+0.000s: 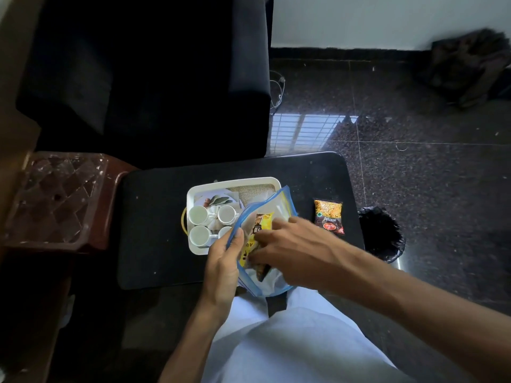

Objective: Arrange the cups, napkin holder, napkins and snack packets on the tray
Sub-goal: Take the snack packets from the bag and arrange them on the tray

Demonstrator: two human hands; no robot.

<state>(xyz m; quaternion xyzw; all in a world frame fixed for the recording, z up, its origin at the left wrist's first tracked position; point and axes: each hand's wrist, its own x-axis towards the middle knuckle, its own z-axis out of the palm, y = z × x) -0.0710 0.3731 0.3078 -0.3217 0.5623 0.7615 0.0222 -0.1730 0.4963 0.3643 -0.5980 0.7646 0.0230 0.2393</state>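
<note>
Pale trousers fill the bottom of the view, the lap of a seated person. Just above them, both hands work at a clear zip bag with a blue edge, held over the near right part of a white tray. The left hand pinches the bag's open rim between thumb and fingers. The right hand reaches into the bag, its fingers curled round a yellow snack packet (its label is too blurred to read).

Four white cups stand in a close square on the tray's left half. The tray rests on a black table. A second, orange and red snack packet lies flat on the table, right of the tray and apart from it.

Beyond the table's right edge stands a bin with a black liner. A dark sofa sits behind the table, on a dark speckled floor.
</note>
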